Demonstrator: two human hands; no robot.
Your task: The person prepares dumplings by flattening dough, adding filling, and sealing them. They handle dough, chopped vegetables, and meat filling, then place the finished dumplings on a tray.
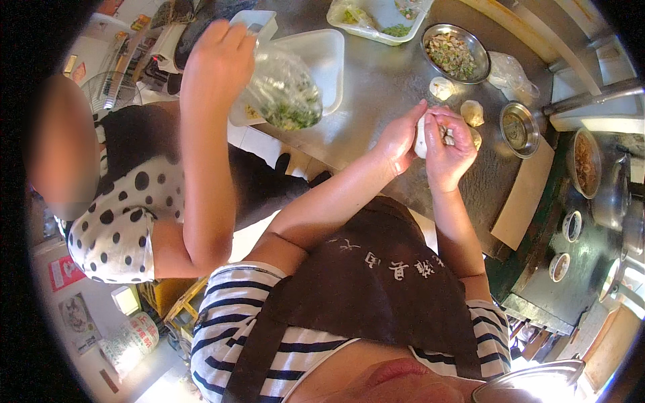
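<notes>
My left hand [403, 138] cups one side of a piece of white dough [421, 138]. On its other side, the curled fingers of my right hand [452, 143] press at the dough's edge. Pale chopped filling [446, 135] shows in the gap between my fingers; my hands cover much of the dough. Just beyond them a whitish dough ball [442, 88] sits on the metal table [368, 106]. Beside my right hand lies a yellowish dough ball [472, 112], with another partly hidden behind my fingers. A steel bowl [479, 52] of chopped filling stands further back.
At left, a co-worker's hand [220, 68] holds up a plastic bag [289, 93] of chopped greens over a white tub [335, 65]. Another white tray [370, 34] stands behind. To the right are a small steel bowl [531, 121], a plastic bag [511, 75] and a flat board [524, 191].
</notes>
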